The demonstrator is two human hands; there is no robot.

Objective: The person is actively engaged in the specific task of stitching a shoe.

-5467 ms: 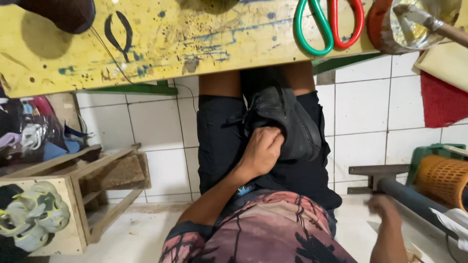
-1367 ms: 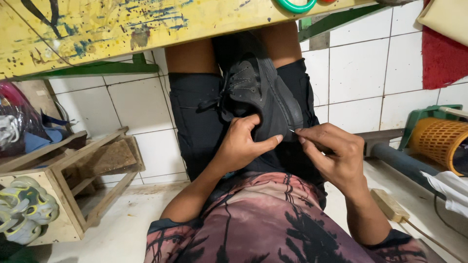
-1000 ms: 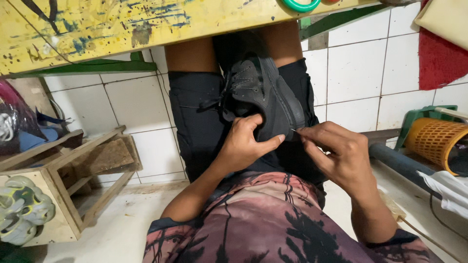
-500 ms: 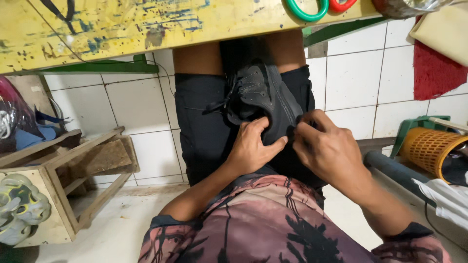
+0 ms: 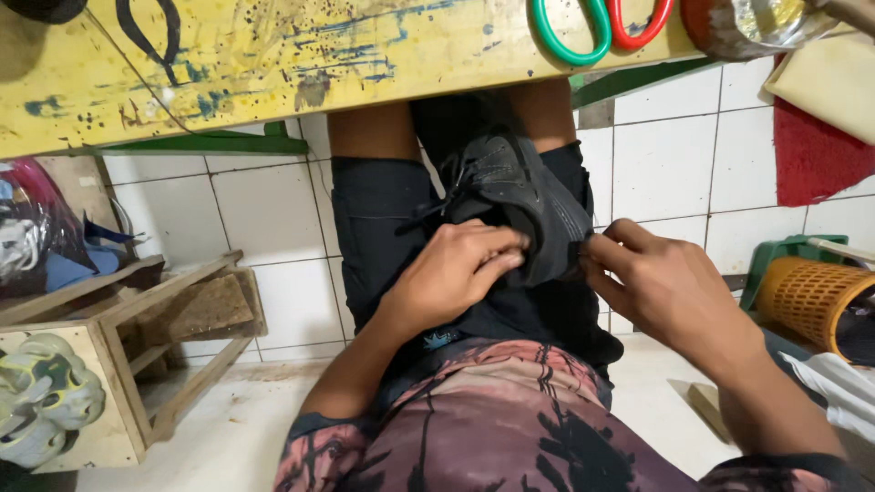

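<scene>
A black lace-up shoe (image 5: 519, 196) lies on my lap, between my thighs in black shorts, under the edge of a yellow paint-stained table (image 5: 273, 64). My left hand (image 5: 456, 273) presses on the shoe's near side, fingers curled over it. My right hand (image 5: 656, 282) pinches the shoe's right edge between thumb and fingers. Whether it holds a thin tool there is hidden.
Scissors with green and red handles (image 5: 602, 27) lie on the table edge beside a plastic-wrapped container (image 5: 747, 23). A wooden rack (image 5: 118, 328) with pale shoes (image 5: 41, 401) stands at the left. An orange mesh basket (image 5: 807, 296) sits at the right on the white tiled floor.
My right hand came in from the right and closed on the shoe's edge. The view tilted up, showing more of the table top and the scissors.
</scene>
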